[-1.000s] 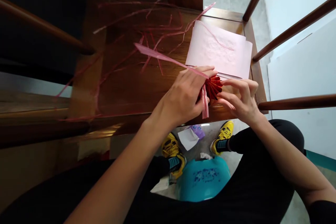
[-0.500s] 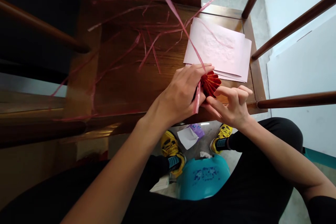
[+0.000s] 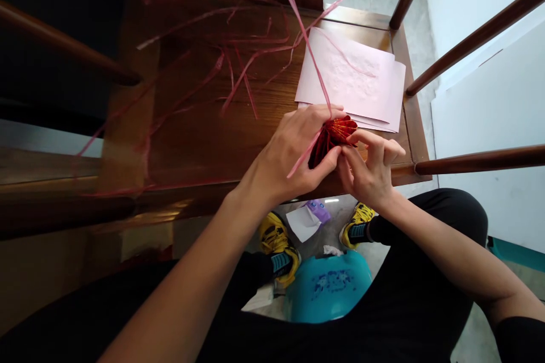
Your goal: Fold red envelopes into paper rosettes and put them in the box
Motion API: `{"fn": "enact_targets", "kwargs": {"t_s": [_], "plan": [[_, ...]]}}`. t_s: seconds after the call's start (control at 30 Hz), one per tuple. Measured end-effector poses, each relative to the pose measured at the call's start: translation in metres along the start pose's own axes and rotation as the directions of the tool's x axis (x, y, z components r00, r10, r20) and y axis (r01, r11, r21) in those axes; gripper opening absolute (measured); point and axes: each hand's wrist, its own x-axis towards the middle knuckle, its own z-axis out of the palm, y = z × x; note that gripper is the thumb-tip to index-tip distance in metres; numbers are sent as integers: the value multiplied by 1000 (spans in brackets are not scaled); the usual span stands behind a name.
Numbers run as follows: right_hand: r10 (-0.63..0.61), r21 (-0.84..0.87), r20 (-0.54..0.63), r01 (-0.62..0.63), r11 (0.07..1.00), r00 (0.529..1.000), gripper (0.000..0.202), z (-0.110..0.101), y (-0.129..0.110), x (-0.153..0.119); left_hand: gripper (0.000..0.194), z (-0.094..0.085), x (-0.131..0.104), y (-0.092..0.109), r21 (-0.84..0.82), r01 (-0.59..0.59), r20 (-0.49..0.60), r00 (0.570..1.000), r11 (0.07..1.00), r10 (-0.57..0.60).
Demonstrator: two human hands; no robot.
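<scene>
Between my two hands is a red pleated paper fan [image 3: 340,128] with gold lines, its folds fanned out in a rounded shape. My left hand [image 3: 293,147] wraps around it from the left, fingers over the top and thumb along the lower edge. My right hand [image 3: 370,161] pinches the fan's right edge with thumb and forefinger, close to the left thumb tip. A pink plastic ribbon [image 3: 313,51] is at the fan's middle; one end stretches up and away, and a short end lies across my left hand. Part of the fan is hidden behind my fingers.
Pink paper sheets [image 3: 344,74] lie stacked on the wooden chair seat [image 3: 191,147], with loose pink ribbon strips [image 3: 247,76] to their left. Wooden spindles [image 3: 477,159] border the seat. Below are a teal stool [image 3: 330,289], a purple packet [image 3: 320,211] and yellow shoes [image 3: 275,235].
The fan has turned and shows more of its dark red folds on the left. My left thumb now presses its lower edge, and the ribbon's short end has swung left.
</scene>
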Motion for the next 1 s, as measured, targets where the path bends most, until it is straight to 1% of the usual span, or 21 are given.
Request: {"fn": "enact_targets", "kwargs": {"t_s": [0.17, 0.27, 0.33, 0.5, 0.63, 0.77, 0.87, 1.0], "plan": [[105, 33, -19, -105, 994, 994, 11, 2, -2, 1, 53, 1, 1, 2, -19, 0, 2, 1000, 1000, 0], [169, 105, -49, -163, 981, 985, 11, 3, -2, 2, 52, 3, 0, 4, -30, 19, -10, 1000, 999, -19], [185, 140, -61, -176, 974, 981, 13, 4, -1, 3, 53, 4, 0, 4, -36, 31, -9, 999, 999, -32], [194, 160, -68, -181, 970, 979, 19, 4, 4, 4, 56, 4, 0, 5, -16, 70, -6, 998, 997, -70], [204, 181, -45, -193, 964, 978, 13, 5, 5, 3, 59, 2, 1, 6, -19, 56, 16, 998, 998, -55], [200, 218, -39, -187, 958, 979, 8, 7, 3, 3, 59, 3, 2, 8, -14, 15, 25, 1000, 1000, -14], [177, 185, -77, -161, 970, 981, 13, 7, 1, 7, 60, 4, 2, 6, -11, -11, 20, 1000, 1000, 11], [145, 145, -92, -131, 981, 985, 16, 7, 1, 11, 60, 5, 2, 4, -19, 3, 23, 1000, 1000, -3]]}}
